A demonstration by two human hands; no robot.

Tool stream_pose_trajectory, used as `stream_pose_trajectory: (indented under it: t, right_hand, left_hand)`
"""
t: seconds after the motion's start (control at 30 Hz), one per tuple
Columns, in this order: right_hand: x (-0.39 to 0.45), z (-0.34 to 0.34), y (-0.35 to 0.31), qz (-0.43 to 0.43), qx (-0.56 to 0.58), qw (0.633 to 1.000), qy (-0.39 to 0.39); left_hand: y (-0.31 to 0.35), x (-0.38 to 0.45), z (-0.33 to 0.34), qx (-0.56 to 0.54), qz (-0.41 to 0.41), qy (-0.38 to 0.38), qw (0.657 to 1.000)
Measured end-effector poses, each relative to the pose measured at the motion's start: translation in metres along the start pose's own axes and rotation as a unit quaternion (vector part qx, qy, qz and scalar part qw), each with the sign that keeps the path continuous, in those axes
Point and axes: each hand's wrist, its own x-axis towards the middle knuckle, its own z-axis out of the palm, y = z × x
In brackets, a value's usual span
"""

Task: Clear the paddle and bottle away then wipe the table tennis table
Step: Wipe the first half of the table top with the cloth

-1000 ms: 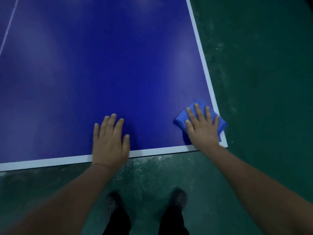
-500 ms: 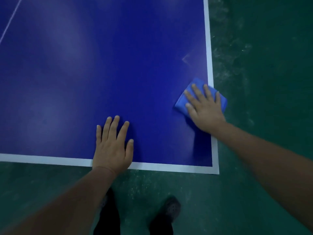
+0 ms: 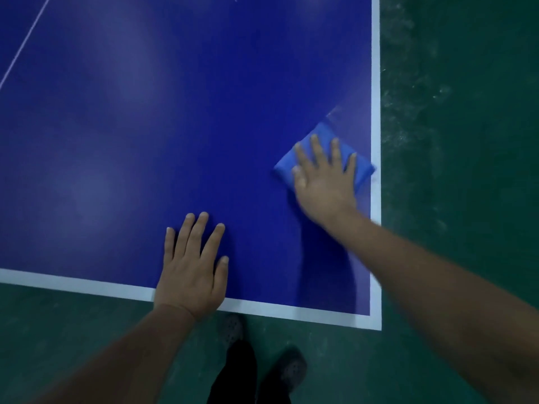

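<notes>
At the near right corner of the blue desk point(image 3: 145, 141), a person leans over the playing surface, dark shoes point(image 3: 293, 370) and black trouser legs visible on the green floor point(image 3: 466, 141) just below the white end line point(image 3: 73, 282). The left hand point(image 3: 192, 266) lies flat on the desk with its heel across that end line, fingers straight and slightly spread, holding nothing. Farther in from the corner, the right hand point(image 3: 323, 177) presses down on a folded blue cloth point(image 3: 363, 169), palm flat and fingers extended over it rather than curled round it; the hand is slightly blurred. The cloth sits under and just beyond the right hand's fingers, its outer corner touching the white side line point(image 3: 376, 83) that runs away from the corner along the desk's right edge. The two hands are apart, with bare blue surface between them. A faint pale streak shows on the desk just past the cloth's far corner, close to the side line. Beyond the hands the blue surface stretches away from the corner toward the top and left of the view, crossed only by a thin white centre line point(image 3: 26, 49) at the far left. Past the side line, scuffed green floor borders the whole right edge of the desk.
</notes>
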Motion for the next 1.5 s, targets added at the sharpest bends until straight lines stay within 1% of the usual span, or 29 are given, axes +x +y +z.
stream_pose_trajectory:
  t: [0.03, 0.07, 0.13, 0.17, 0.2, 0.23, 0.3, 0.37, 0.4, 0.47, 0.53, 0.6, 0.63, 0.7, 0.73, 0.77, 0.83, 0.9, 0.93, 0.97, 1.0, 1.03, 1.1, 1.17, 1.23, 1.33, 1.4, 1.43, 1.5]
  right_hand:
    - [-0.031, 0.01, -0.015, -0.072, 0.0, 0.997, 0.005]
    - [-0.071, 0.02, -0.026, -0.18, -0.002, 0.984, -0.004]
    - [-0.135, 0.03, -0.017, -0.369, -0.014, 0.928, -0.041]
    - [-0.136, 0.025, 0.002, -0.42, -0.031, 0.905, -0.062]
    - [-0.12, 0.019, 0.022, -0.43, -0.05, 0.9, -0.054]
    - [-0.095, 0.013, 0.039, -0.391, -0.056, 0.918, -0.029]
    - [-0.039, -0.002, 0.066, -0.224, -0.052, 0.973, -0.025]
    - [-0.008, -0.011, 0.074, -0.098, -0.027, 0.994, -0.03]
    - [-0.009, -0.009, 0.071, -0.066, -0.014, 0.997, -0.025]
    - [-0.047, 0.002, 0.057, -0.062, -0.034, 0.997, -0.009]
    - [-0.118, 0.014, 0.045, -0.14, -0.047, 0.989, -0.009]
    - [-0.181, 0.022, 0.042, -0.231, -0.046, 0.971, -0.037]
    - [-0.188, 0.021, 0.048, -0.265, -0.044, 0.962, -0.045]
    - [-0.152, 0.012, 0.058, -0.302, -0.047, 0.951, -0.056]
    - [-0.122, 0.008, 0.06, -0.286, -0.051, 0.956, -0.047]
    - [-0.09, 0.003, 0.061, -0.238, -0.044, 0.97, -0.036]
    - [-0.034, -0.007, 0.068, -0.097, -0.034, 0.994, -0.026]
    - [-0.018, -0.008, 0.062, 0.017, -0.008, 1.0, -0.013]
    - [-0.029, -0.003, 0.051, 0.041, -0.014, 0.999, 0.004]
    - [-0.052, 0.005, 0.039, 0.03, -0.023, 0.999, 0.022]
    - [-0.084, 0.012, 0.026, -0.015, -0.023, 0.999, 0.022]
    - [-0.12, 0.019, 0.015, -0.082, -0.017, 0.996, 0.008]
    - [-0.173, 0.029, 0.015, -0.231, -0.023, 0.972, -0.029]
    - [-0.161, 0.021, 0.037, -0.311, -0.029, 0.948, -0.057]
    - [-0.111, 0.009, 0.052, -0.298, -0.051, 0.953, -0.036]
    - [-0.039, -0.01, 0.062, -0.148, -0.05, 0.987, -0.041]
    - [-0.033, -0.008, 0.051, -0.071, -0.034, 0.996, -0.032]
    - [-0.043, -0.003, 0.044, -0.085, -0.04, 0.995, -0.023]
    - [-0.074, 0.007, 0.035, -0.22, -0.042, 0.974, -0.028]
  left_hand:
    - [0.0, 0.0, 0.0, -0.003, 0.0, 0.003, 1.0]
    - [0.0, 0.0, 0.0, -0.004, 0.002, 0.006, 1.0]
    - [-0.001, 0.001, 0.001, -0.004, 0.006, 0.008, 1.0]
    - [0.0, 0.001, 0.001, -0.005, 0.007, 0.007, 1.0]
    - [0.0, 0.0, 0.001, -0.004, 0.006, 0.003, 1.0]
    - [0.0, 0.0, 0.0, -0.002, 0.005, 0.0, 1.0]
    - [0.0, 0.001, -0.001, 0.004, 0.003, -0.003, 1.0]
    - [0.001, 0.001, -0.001, 0.007, 0.001, -0.005, 1.0]
    - [0.001, 0.001, 0.0, 0.008, 0.0, -0.005, 1.0]
    - [0.0, 0.001, 0.0, 0.01, 0.0, -0.005, 1.0]
    - [0.0, 0.001, 0.001, 0.011, -0.002, -0.006, 1.0]
    - [-0.001, 0.001, 0.001, 0.016, -0.003, -0.009, 1.0]
    - [0.0, 0.002, 0.001, 0.019, -0.004, -0.012, 1.0]
    - [0.001, 0.002, 0.001, 0.028, -0.008, -0.015, 0.999]
    - [0.001, 0.003, 0.001, 0.032, -0.008, -0.016, 0.999]
    - [0.001, 0.004, 0.001, 0.035, -0.008, -0.017, 0.999]
    - [0.002, 0.003, 0.0, 0.032, -0.01, -0.016, 0.999]
    - [0.002, 0.002, 0.0, 0.031, -0.009, -0.014, 0.999]
    - [0.003, 0.002, -0.001, 0.03, -0.01, -0.014, 0.999]
    - [0.003, 0.002, -0.001, 0.027, -0.012, -0.014, 0.999]
    - [0.003, 0.003, -0.002, 0.024, -0.015, -0.013, 1.0]
    - [0.003, 0.003, -0.002, 0.023, -0.016, -0.012, 1.0]
    - [0.002, 0.003, -0.002, 0.021, -0.012, -0.014, 1.0]
    - [0.002, 0.003, -0.001, 0.021, -0.012, -0.007, 1.0]
    - [0.002, 0.004, 0.0, 0.02, -0.016, -0.004, 1.0]
    - [0.005, 0.004, 0.0, 0.019, -0.028, -0.002, 0.999]
    - [0.008, 0.002, -0.001, 0.031, -0.032, 0.0, 0.999]
    - [0.01, 0.002, -0.001, 0.035, -0.042, 0.008, 0.998]
    - [0.019, -0.001, 0.0, 0.022, -0.094, 0.042, 0.994]
